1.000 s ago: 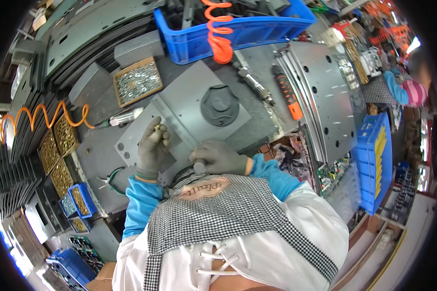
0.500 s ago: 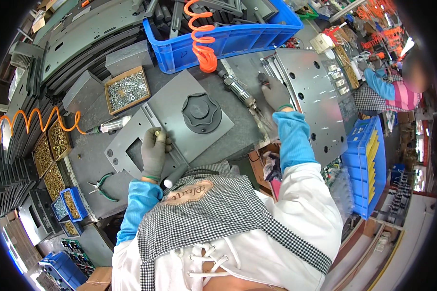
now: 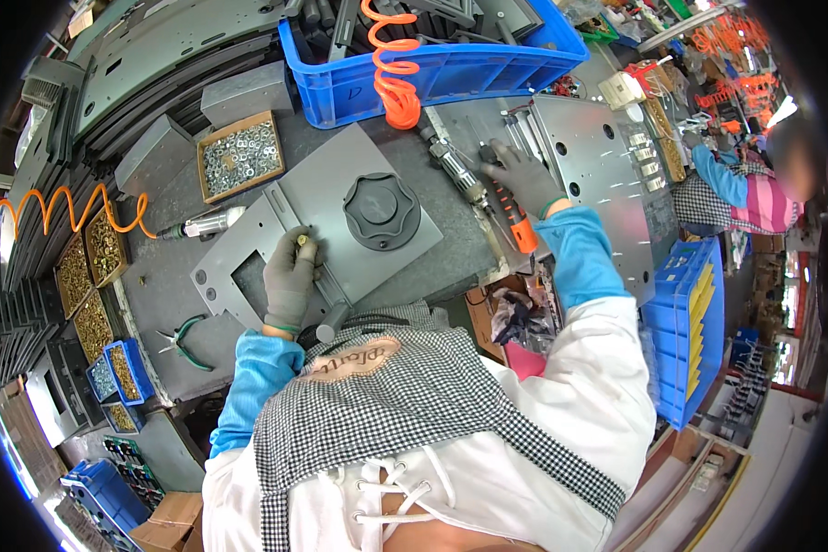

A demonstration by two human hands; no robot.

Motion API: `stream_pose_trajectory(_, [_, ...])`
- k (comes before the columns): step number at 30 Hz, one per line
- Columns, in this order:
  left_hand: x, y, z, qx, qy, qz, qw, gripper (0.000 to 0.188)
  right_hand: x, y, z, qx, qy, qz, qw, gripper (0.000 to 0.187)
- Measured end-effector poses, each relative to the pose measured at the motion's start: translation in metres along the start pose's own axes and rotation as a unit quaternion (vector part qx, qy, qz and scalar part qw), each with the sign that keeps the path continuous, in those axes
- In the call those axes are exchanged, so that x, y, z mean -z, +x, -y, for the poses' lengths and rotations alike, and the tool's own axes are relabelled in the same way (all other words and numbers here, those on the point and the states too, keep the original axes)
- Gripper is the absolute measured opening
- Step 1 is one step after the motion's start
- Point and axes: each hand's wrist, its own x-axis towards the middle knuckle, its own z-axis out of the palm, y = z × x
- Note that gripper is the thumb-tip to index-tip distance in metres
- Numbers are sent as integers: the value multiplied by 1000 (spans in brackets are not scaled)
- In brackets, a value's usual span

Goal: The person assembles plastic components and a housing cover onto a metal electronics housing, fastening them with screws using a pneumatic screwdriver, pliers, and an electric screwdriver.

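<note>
My left hand (image 3: 291,283), in a grey glove, is closed with a small brass fitting (image 3: 303,241) between thumb and fingertips. It is over a grey metal plate (image 3: 405,253) with a square cut-out and a raised bar (image 3: 290,212) across it. A black lobed knob (image 3: 381,212) sits on the plate to the right of that hand. My gloved right hand (image 3: 527,179) is closed around an orange-and-black hand tool (image 3: 522,227), whose orange end points toward me; the fingers partly hide it. A silver air screwdriver (image 3: 455,166) lies left of that hand.
A blue crate (image 3: 432,87) of dark metal parts stands at the back, with an orange coiled hose (image 3: 397,92) in front. A box of washers (image 3: 241,156), green-handled pliers (image 3: 186,342) and trays of brass parts (image 3: 92,327) are at left. Another person (image 3: 745,184) works at right.
My right hand has turned, and the orange end of the tool now shows below it. My left hand has shifted slightly left, the brass fitting still pinched. The view has moved slightly.
</note>
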Motion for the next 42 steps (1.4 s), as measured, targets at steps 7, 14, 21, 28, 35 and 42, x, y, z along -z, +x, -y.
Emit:
stream_pose_trajectory(7, [9, 3, 10, 30, -57, -1, 998, 27, -10, 12, -13, 166, -56, 79, 981, 73])
stream_pose_trajectory(14, [13, 11, 15, -4, -125, -48, 991, 29, -38, -39, -27, 168, 89, -66, 979, 51])
stream_pose_trajectory(21, [14, 24, 24, -25, -84, -56, 995, 29, 55, -58, 31, -158, 606, -356, 693, 42])
stream_pose_trajectory(28, [19, 19, 15, -18, -30, -65, 997, 26, 206, -4, 99, 40, 725, -503, 469, 52])
stream_pose_trajectory(35, [25, 15, 31, -51, -51, -65, 995, 28, 265, 47, 188, 140, 818, -446, 337, 45])
stream_pose_trajectory(42, [25, 10, 34, -57, -126, -41, 990, 34, 254, 86, 289, 40, 793, -434, 425, 31])
